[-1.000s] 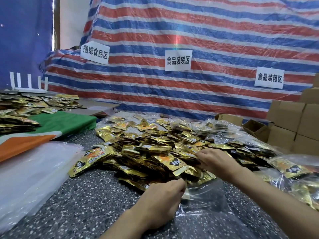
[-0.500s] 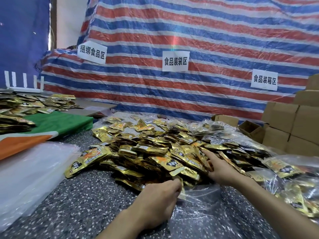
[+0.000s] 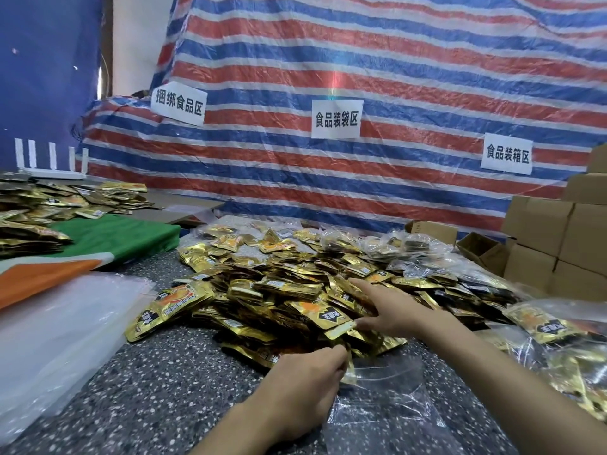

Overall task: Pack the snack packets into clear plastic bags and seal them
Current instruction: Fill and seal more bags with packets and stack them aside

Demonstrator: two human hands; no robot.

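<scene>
speckled dark tabletop (image 3: 157, 389), striped tarp (image 3: 394, 77) behind, left hand (image 3: 302, 385) curled, pinching the mouth of the clear plastic bag (image 3: 387, 395), right hand (image 3: 397, 311) spread flat on the heaped snack packets (image 3: 279, 287)

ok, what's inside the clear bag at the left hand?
The clear bag looks nearly empty: the speckled counter shows through it. One gold packet sits at its mouth. The left hand covers that mouth's left edge, so anything there is hidden.

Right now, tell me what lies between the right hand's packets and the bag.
Only other loose packets at the near edge. The right hand rests on packets farther back; the left hand holds the clear bag right beside them.
</scene>
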